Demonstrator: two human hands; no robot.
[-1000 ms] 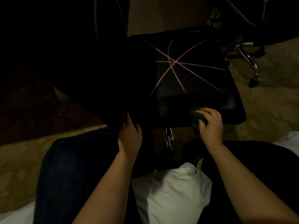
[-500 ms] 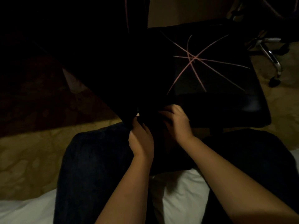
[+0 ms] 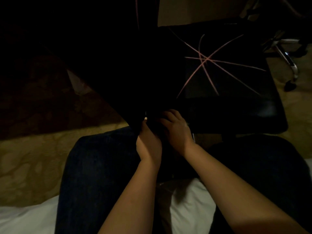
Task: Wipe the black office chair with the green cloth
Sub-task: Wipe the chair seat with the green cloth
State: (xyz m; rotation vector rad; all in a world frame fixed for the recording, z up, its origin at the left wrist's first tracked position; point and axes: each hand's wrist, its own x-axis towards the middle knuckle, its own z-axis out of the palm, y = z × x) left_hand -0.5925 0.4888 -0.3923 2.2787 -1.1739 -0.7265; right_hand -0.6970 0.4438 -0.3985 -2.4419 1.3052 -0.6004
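Two hands are now meeting at the near left corner of the black office chair (image 3: 236, 107) seat. A second ago the right hand (image 3: 175, 130) was working the front edge further right, with the green cloth showing under its fingers. It is now sitting just beside the left hand (image 3: 148, 142), which is still reaching up against the dark corner.

Green cloth: no longer showing, probably bunched under the right palm.

Right grip: fingers are bending over the seat edge; whether they are closing on the cloth, I cannot tell.

Left grip: fingertips are disappearing into shadow, so I cannot tell either.

Reading: the wipe is travelling leftward along the front edge and nearing its end. The seat top with the pink lines (image 3: 205, 59) is probably still waiting.
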